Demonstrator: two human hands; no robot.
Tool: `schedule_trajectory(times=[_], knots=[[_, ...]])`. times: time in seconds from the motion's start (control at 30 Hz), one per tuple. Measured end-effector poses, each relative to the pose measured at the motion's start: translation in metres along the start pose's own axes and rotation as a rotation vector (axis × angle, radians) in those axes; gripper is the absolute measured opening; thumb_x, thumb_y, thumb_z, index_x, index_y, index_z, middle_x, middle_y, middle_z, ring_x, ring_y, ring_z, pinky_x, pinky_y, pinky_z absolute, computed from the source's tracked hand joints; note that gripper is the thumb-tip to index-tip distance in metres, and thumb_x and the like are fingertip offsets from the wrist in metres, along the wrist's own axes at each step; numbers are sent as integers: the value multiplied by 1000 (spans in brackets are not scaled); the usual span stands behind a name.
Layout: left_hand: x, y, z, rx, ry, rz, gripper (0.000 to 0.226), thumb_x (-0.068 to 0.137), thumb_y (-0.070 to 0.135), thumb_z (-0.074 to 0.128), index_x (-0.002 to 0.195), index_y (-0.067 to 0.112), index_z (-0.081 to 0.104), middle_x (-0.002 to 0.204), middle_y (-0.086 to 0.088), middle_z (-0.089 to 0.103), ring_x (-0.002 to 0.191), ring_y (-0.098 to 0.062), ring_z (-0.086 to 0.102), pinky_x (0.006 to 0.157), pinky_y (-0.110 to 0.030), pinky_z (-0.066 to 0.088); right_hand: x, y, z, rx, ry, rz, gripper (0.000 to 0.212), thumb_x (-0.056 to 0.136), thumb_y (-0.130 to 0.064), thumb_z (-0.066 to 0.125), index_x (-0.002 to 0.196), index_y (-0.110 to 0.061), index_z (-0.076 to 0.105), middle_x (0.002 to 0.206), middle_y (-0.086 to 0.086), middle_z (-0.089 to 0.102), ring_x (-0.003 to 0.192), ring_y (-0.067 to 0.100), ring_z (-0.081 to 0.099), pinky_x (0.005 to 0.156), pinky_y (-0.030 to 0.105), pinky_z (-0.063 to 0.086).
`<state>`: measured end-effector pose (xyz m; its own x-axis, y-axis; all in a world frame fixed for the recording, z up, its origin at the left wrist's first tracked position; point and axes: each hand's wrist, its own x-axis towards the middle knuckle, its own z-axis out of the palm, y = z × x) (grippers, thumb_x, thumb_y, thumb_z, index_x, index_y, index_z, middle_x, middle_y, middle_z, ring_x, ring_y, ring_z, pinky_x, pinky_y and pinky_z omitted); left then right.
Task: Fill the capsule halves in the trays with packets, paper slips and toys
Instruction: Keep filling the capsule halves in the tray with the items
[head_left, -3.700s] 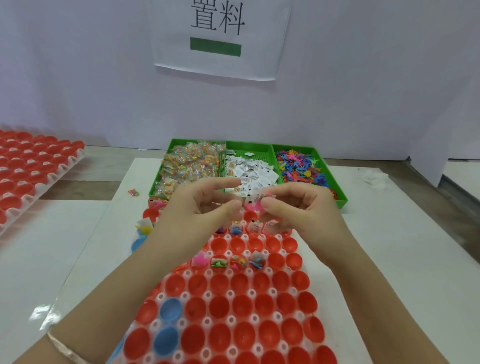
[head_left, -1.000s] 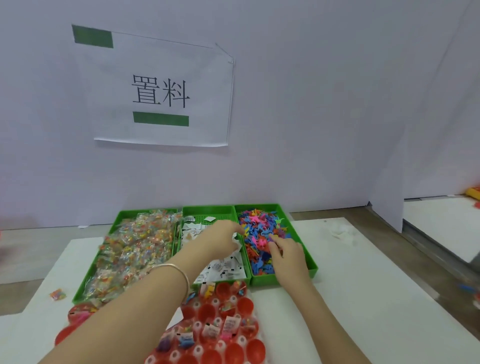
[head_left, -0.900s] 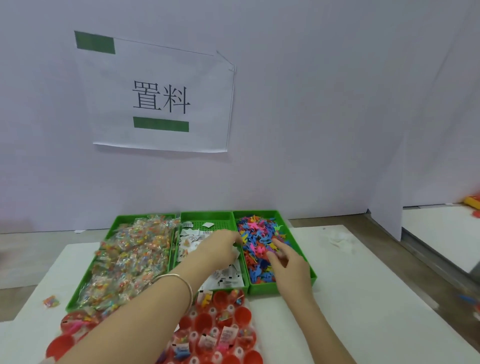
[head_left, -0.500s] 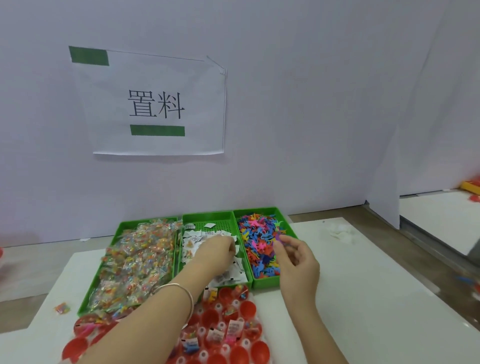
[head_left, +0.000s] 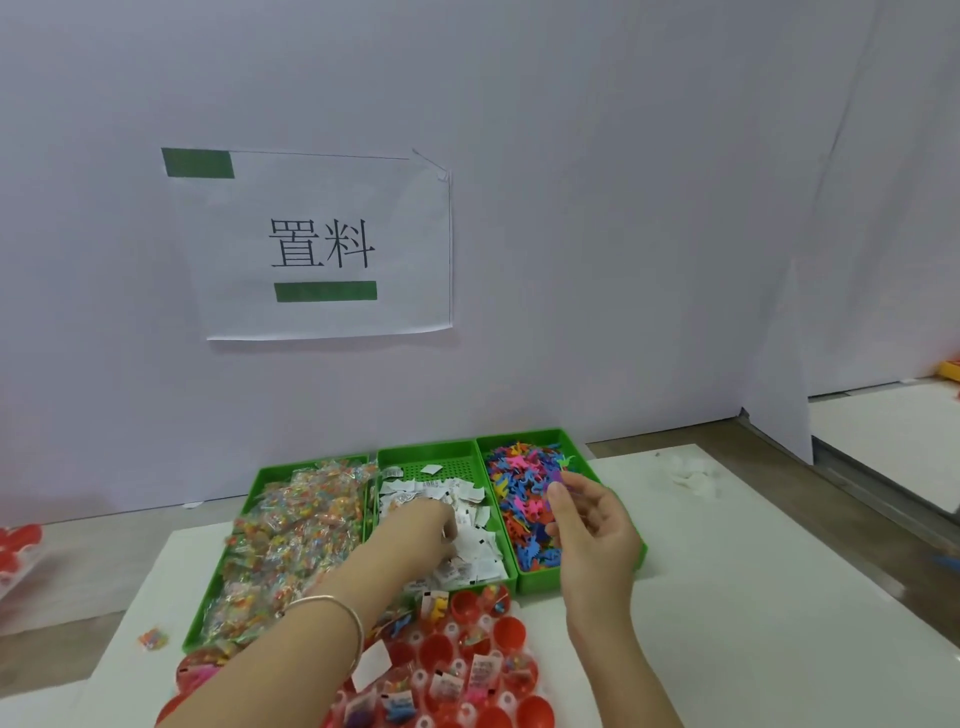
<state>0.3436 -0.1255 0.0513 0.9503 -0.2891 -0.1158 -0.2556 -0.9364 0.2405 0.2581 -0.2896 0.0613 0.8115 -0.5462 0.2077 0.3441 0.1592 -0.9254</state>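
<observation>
Toy (head_left: 560, 476) pinched in right hand's (head_left: 592, 525) fingers; left hand (head_left: 415, 525) among paper slips (head_left: 475, 545) (grasp unclear).

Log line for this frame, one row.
left hand: on slips, grip hidden | right hand: pinches toy over toy bin | capsules: some filled

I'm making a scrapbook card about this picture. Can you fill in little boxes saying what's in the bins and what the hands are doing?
Left bin: clear packets
Middle bin: paper slips
Right bin: colourful toys
Left hand: down in the paper slips, fingertips hidden
Right hand: above the toys, seems to pinch a small toy
Capsule halves: red, nearest the person, some already filled
</observation>
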Motion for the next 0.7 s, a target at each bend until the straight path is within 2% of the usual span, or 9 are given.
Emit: schedule_trajectory(times=[0.1,0.2,0.3,0.4,0.47,0.57,0.7], knots=[[-1,-6,0,-132,73,-39,18,93,14,57,108,15,67,110,-2,68,93,-15,63,84,-27,53,4,-4,0,47,7,21,9,86,-16,70,91,-23,69,79,0,70,66,11,60,61,21,52],[-6,-16,-5,-432,163,-134,24,90,7,59,111,13,67,99,-4,68,85,-21,67,74,-26,56,2,-8,3,76,-19,39,9,86,-15,70,92,-22,69,79,-1,71,66,9,61,61,22,53],[-14,-22,-12,-708,206,-202,24,86,1,65,107,10,68,93,-7,70,83,-28,71,73,-31,60,-1,-13,6,77,-137,52,12,85,-11,70,92,-21,69,75,-5,73,62,5,63,59,17,52],[-29,-22,-17,-1033,256,-243,25,84,-2,70,106,8,70,92,-10,71,77,-22,73,65,-23,58,-4,-18,9,57,-271,103,13,84,-9,71,96,-15,69,75,-1,74,60,9,65,60,17,53],[-45,-20,-20,-1270,273,-228,24,82,-3,72,104,6,71,87,-11,74,75,-23,73,63,-21,57,-7,-18,11,32,-337,132,12,84,-11,72,94,-15,70,76,1,75,62,11,67,59,17,52],[-70,-12,-26,-1543,297,-200,24,77,-2,75,100,4,72,84,-12,75,75,-25,73,64,-23,58,-14,-18,16,-35,-449,150,7,82,-14,73,85,-20,73,73,-3,73,66,6,66,58,16,51],[-101,7,-34,-1673,265,-97,35,60,8,79,94,5,74,89,-16,74,76,-24,73,65,-24,58,-26,-20,23,41,-596,253,5,81,-12,74,82,-17,76,69,0,69,62,10,59,53,22,49]])
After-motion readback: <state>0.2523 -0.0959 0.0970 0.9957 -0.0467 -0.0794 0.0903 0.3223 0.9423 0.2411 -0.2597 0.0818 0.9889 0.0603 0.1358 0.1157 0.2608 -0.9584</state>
